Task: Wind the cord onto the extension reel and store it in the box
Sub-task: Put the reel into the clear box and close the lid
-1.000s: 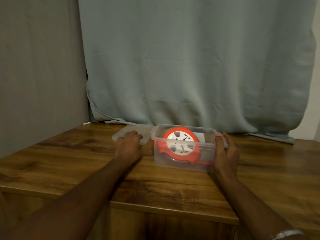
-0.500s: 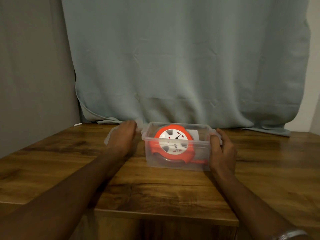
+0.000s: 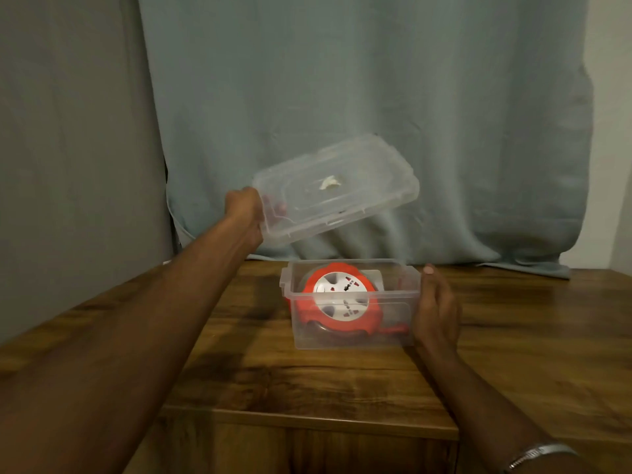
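Observation:
An orange extension reel with a white socket face lies inside a clear plastic box on the wooden table. My left hand grips the near left corner of the clear lid, which hangs tilted in the air above and left of the box. My right hand presses flat against the box's right wall, thumb at the rim. The reel's orange cord end shows low at the box's right side.
A pale blue-grey curtain hangs behind the table, its hem resting on the far edge. A grey wall is at the left. The table's front edge runs just below the box.
My left hand has lifted the lid off the table from beside the box and raised it above the box. My right hand stays on the box's right side.

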The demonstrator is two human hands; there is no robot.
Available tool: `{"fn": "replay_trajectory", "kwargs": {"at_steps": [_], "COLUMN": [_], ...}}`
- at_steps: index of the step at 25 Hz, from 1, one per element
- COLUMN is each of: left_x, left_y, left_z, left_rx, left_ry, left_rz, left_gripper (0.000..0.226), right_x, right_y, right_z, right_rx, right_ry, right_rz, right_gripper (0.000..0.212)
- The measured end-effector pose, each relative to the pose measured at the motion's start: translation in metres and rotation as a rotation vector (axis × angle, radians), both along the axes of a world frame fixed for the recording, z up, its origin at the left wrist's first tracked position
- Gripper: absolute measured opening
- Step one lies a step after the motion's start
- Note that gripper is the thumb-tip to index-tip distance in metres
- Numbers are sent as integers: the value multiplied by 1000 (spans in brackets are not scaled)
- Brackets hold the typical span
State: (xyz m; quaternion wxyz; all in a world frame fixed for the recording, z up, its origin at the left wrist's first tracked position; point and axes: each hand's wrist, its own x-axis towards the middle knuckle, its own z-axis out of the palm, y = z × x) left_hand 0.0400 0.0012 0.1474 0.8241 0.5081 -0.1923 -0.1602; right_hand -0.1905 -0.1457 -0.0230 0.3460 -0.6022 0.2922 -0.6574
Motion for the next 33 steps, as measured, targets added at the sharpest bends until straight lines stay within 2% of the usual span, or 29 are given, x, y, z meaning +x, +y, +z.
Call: {"fn": "replay_trajectory", "kwargs": {"at_steps": [2, 4, 8, 9, 12, 14, 16, 19, 24, 26, 30, 33], "left_x": [-2, -11, -6, -2, -14, -28, -31, -31, -25, -29, -33, -34], "left_y": [-12, -20, -30, -32, -27, -22, -23, -24, -30, -32, -37, -40], "left_z": [-24, -47, -73, -75, -77, -81, -86, -86, -74, -69, -65, -63], "left_rx": [117, 254, 486, 502, 511, 581, 620, 677, 1065, 1166, 1296, 1326], "left_ry": [-6, -36, -181, -207, -324, -395, -423, -509, -951, -1074, -1165, -1154], "left_rz": [-106, -97, 32, 73, 169, 77, -17, -41, -6, -23, -136, -234], "left_gripper": [29, 22, 46, 46, 31, 30, 18, 33, 36, 36, 61, 79], "right_x": [-5, -10, -9, -7, -4, -6, -7, -6, -10, -10, -5, -3], "right_y": [5, 10, 10, 8, 5, 6, 6, 7, 10, 10, 8, 2], "right_z": [4, 8, 3, 1, 1, 2, 3, 4, 9, 11, 14, 12], "right_rx": [-63, -142, -191, -192, -190, -187, -173, -115, -29, 9, 66, 126], "right_ry": [-43, -83, 61, 94, 94, 54, 13, 16, -4, -15, -53, -103], "right_rz": [-63, -83, -6, -9, -16, -28, -34, -32, -28, -59, -126, -104], "right_gripper": [60, 53, 43, 41, 33, 27, 21, 14, 12, 8, 13, 20]}}
